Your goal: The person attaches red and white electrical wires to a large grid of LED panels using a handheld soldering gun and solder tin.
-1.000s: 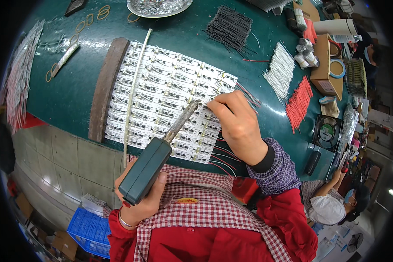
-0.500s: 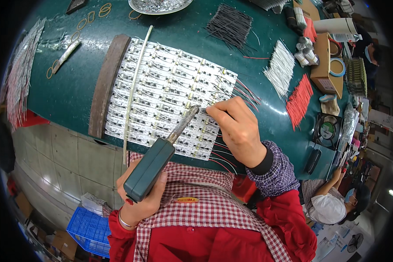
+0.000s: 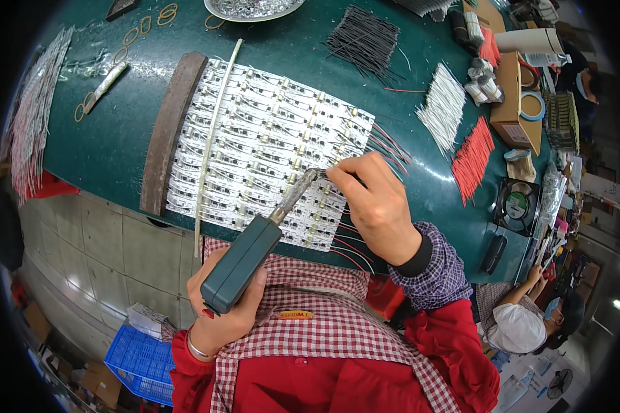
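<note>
My left hand is wrapped round the dark green body of a soldering gun. Its metal tip points up and right and meets the right edge of a panel of white circuit boards. Right at that tip, my right hand is closed in a pinch on a thin dark wire, mostly hidden by the fingers. Small dark parts and short leads cover the boards in rows. Red, black and white wires stick out from the panel's right side, above and below my right hand.
A dark bar and a pale thin strip lie along the panel's left. Bundles of black wires, white wires and red wires lie to the right, near a fan. A metal bowl stands behind.
The soldering gun has shifted slightly up and right, bringing its tip closer to my right fingertips. My right hand has hardly moved.
</note>
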Demonstrator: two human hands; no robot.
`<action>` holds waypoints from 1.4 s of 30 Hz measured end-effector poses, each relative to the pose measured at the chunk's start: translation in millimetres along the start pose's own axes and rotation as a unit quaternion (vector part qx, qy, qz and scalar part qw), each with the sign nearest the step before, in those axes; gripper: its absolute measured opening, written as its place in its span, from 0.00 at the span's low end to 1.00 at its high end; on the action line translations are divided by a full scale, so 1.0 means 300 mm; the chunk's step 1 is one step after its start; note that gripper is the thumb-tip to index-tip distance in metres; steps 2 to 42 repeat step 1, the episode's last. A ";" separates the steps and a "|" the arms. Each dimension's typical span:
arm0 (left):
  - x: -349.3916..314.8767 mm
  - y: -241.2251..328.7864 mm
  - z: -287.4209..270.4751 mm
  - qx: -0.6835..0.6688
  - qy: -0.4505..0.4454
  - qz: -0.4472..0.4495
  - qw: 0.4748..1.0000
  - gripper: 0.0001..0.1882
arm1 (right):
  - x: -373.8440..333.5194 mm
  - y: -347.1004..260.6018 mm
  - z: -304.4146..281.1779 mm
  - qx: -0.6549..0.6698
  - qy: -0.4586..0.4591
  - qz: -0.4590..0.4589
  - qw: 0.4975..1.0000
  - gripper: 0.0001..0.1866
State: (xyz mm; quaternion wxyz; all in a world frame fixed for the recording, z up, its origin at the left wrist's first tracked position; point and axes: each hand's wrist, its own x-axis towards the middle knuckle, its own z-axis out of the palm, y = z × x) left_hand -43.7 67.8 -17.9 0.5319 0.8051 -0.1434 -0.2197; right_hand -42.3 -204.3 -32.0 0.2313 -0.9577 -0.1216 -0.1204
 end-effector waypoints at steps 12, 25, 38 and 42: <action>0.001 0.000 0.001 0.003 0.001 0.004 1.000 0.13 | -0.001 0.000 0.000 0.002 -0.002 0.001 1.000 0.15; 0.001 0.000 0.001 0.003 0.001 0.004 1.000 0.13 | -0.001 0.000 0.000 0.002 -0.002 0.001 1.000 0.15; 0.001 0.000 0.001 0.003 0.001 0.004 1.000 0.13 | -0.001 0.000 0.000 0.002 -0.002 0.001 1.000 0.15; 0.001 0.000 0.001 0.003 0.001 0.004 1.000 0.13 | -0.001 0.000 0.000 0.002 -0.002 0.001 1.000 0.15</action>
